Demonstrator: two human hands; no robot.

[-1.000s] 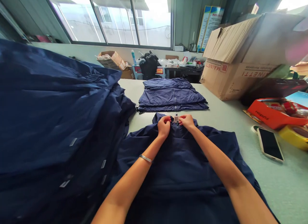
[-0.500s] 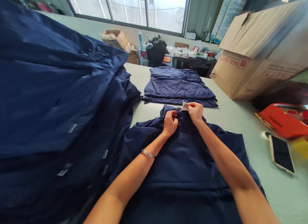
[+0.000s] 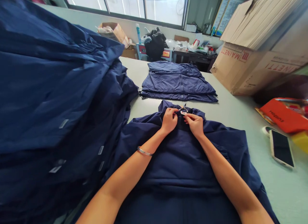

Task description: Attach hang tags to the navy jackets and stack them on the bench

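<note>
A navy jacket lies spread on the pale table, its collar end away from me. At the collar my left hand is closed on the fabric edge, fingertips pinched. Just to its right my right hand pinches a small white label at the neck opening. The label's print is too small to read. Beyond the collar lies a folded navy garment with a dark cord at its left corner.
At the left rises a large heap of navy garments with small white tags. On the right stand a cardboard box, an orange bag, a tape roll and a phone. A cluttered desk is behind.
My right hand has moved down and closer to my left hand. The white label now lies lower, flatter at the neck opening. The view has shifted slightly.
</note>
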